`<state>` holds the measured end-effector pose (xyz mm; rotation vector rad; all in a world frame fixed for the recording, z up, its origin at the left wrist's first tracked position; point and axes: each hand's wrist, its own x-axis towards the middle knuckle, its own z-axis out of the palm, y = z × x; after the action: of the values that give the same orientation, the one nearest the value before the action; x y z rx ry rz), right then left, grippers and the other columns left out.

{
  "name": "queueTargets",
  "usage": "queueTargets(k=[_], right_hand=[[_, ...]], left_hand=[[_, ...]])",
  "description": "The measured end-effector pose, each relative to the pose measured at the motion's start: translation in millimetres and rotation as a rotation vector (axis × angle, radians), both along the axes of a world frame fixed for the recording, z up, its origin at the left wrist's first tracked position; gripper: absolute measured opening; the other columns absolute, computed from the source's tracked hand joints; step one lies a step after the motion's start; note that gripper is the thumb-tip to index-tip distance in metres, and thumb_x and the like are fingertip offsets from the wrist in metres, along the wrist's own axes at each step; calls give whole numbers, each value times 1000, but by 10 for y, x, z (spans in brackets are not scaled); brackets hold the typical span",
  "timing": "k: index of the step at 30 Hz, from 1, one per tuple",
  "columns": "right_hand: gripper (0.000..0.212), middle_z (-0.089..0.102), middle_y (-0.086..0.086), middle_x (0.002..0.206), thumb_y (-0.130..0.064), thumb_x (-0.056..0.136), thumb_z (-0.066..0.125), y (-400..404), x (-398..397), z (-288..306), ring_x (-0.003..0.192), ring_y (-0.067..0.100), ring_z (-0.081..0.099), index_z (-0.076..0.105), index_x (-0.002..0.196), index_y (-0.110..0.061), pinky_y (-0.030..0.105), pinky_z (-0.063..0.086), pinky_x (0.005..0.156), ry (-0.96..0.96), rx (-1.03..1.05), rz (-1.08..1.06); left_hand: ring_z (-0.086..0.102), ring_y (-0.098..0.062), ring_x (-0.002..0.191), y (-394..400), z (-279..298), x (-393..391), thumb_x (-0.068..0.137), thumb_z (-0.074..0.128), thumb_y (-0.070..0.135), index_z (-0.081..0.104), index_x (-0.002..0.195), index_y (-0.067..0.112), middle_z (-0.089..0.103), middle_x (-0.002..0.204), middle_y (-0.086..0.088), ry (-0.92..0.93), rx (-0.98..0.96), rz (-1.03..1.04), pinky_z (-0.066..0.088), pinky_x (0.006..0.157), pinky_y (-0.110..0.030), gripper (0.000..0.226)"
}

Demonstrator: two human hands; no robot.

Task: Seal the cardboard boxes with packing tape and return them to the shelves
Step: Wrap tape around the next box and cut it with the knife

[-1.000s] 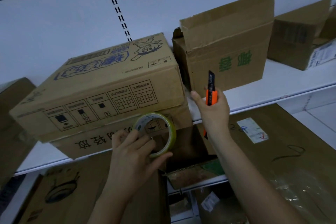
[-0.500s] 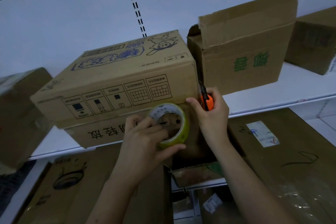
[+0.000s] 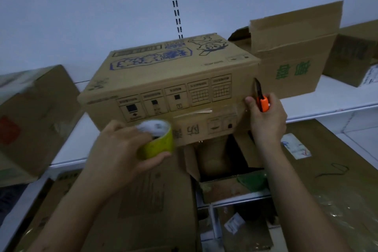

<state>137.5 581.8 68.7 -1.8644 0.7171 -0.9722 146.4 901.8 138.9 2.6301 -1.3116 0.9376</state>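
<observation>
Printed cardboard box (image 3: 169, 80) sits on the white shelf (image 3: 319, 106), its front face overhanging the shelf edge; long axis runs roughly 8 to 2 o'clock, printed top facing up. A clear tape strip (image 3: 206, 111) lies along the front seam. Left hand (image 3: 122, 149), at 7 o'clock of the box, has fingers curled round a yellow-green tape roll (image 3: 156, 142), its core opening facing up. Right hand (image 3: 266, 114), at the box's 4 o'clock corner, grips an orange box cutter (image 3: 262, 102), tip pointing to 11 o'clock. Open-flapped box (image 3: 294, 61) stands just beside at 2 o'clock.
</observation>
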Motion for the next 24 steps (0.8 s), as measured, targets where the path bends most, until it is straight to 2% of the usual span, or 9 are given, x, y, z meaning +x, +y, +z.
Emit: queueTargets(k=[5, 9, 14, 19, 24], right_hand=[[41, 54, 1, 88, -54, 92, 59, 175, -38, 85, 85, 23, 50, 53, 92, -13, 35, 34, 71, 47, 16, -67], [38, 55, 0, 93, -54, 93, 57, 398, -32, 138, 87, 21, 49, 55, 95, -17, 36, 36, 75, 67, 7, -137], [37, 57, 1, 92, -52, 96, 55, 620, -49, 192, 85, 21, 50, 59, 98, -16, 35, 36, 76, 69, 57, -213], [37, 59, 2, 92, -50, 99, 51, 879, -3, 274, 86, 22, 53, 60, 103, -15, 36, 39, 78, 50, 198, -273], [30, 56, 2, 93, -37, 104, 46, 1183, 77, 314, 86, 20, 52, 59, 110, -10, 34, 40, 78, -28, 193, -325]], left_hand=[[54, -15, 53, 807, 47, 107, 93, 25, 75, 64, 66, 23, 64, 63, 3, -40, 3, 91, 35, 69, -33, 70], [59, -19, 60, 935, 6, 128, 87, 45, 64, 65, 71, 22, 66, 66, -1, -147, -18, 92, 43, 73, -37, 50], [60, -16, 77, 1242, -131, 195, 87, 48, 56, 58, 82, 26, 65, 82, 7, -66, 51, 2, 36, 85, -36, 32], [60, -16, 82, 1276, -151, 329, 90, 47, 60, 62, 89, 25, 67, 87, 7, -74, 28, -19, 35, 86, -35, 38], [57, -16, 82, 1267, -164, 389, 90, 47, 64, 63, 90, 27, 65, 86, 8, -84, 49, -22, 40, 82, -37, 40]])
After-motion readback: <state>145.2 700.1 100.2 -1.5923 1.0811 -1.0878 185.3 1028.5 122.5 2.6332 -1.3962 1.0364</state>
